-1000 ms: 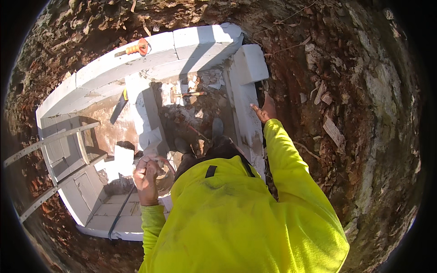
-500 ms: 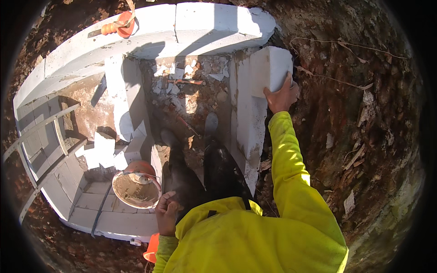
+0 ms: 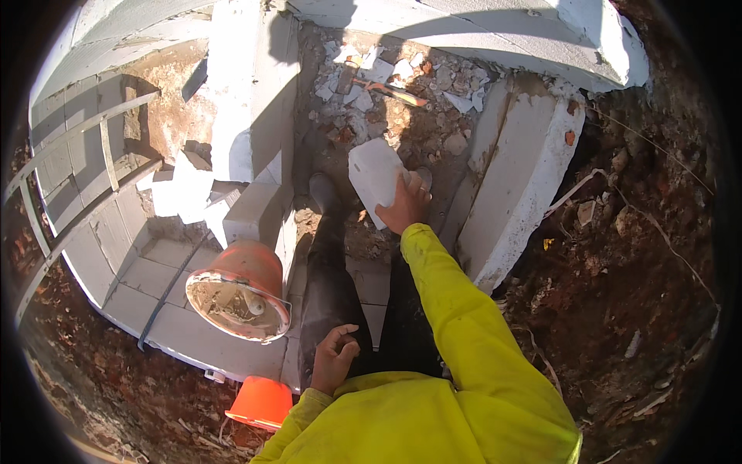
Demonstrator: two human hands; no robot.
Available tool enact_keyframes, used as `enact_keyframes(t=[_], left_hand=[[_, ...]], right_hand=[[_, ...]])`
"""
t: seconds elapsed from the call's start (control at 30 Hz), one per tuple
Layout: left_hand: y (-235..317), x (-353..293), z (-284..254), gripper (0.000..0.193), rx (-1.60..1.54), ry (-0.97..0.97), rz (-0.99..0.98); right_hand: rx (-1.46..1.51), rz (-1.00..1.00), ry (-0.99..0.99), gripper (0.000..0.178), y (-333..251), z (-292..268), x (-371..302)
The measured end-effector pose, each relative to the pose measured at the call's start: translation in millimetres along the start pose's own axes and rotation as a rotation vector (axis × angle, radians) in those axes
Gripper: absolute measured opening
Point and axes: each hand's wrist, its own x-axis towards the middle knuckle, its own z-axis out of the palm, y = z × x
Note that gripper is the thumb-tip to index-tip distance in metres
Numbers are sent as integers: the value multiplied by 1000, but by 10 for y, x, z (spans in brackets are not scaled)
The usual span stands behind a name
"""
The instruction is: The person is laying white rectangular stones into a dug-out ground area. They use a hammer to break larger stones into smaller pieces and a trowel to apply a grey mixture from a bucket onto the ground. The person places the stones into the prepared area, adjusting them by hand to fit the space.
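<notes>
My right hand [image 3: 407, 203] grips a white building block [image 3: 376, 177], held above the rubble floor in front of my legs. The thumb lies on the near face and the fingers wrap the right side, hiding that edge. To the right runs a low white block wall [image 3: 519, 182], with grey mortar residue near its far end. Beside my left thigh, my left hand [image 3: 334, 357] is empty, its fingers loosely curled and the thumb apart from them. Nearest to it on the left is an orange bucket [image 3: 249, 259] with wet-looking mortar and a pale object inside.
A hammer-like tool with an orange handle [image 3: 392, 93] lies among white shards on the floor. A metal ladder [image 3: 66, 236] leans at the left. A bright orange bucket [image 3: 261, 402] sits at the lower left. Brown soil [image 3: 618, 309] rises beyond the right wall.
My right hand has lifted the block off the far end of the right wall and brought it left over the floor. The view has shifted; my left hand stays by my thigh.
</notes>
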Motion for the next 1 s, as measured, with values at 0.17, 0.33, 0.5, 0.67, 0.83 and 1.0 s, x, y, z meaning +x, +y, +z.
enact_keyframes(t=[0.17, 0.33, 0.5, 0.67, 0.83, 1.0], left_hand=[[-328, 388, -18, 32, 25, 78, -145], [-306, 573, -1, 32, -134, 113, -278], [-323, 685, -36, 32, -234, 140, -377], [-228, 992, 38, 32, -156, 126, -378], [-178, 1733, 412, 31, -116, 100, -27], [108, 1417, 620, 30, -67, 39, 70]], right_hand=[[-136, -183, -9, 83, 26, 1009, 218], [114, -196, -381, 64, 354, 1403, 511], [83, -318, 207, 57, 666, 1162, 2019], [-364, -236, 58, 67, 905, 1050, 3243], [-55, -78, -189, 38, 444, 1079, 2766], [274, 74, -196, 39, 459, 614, 1662]])
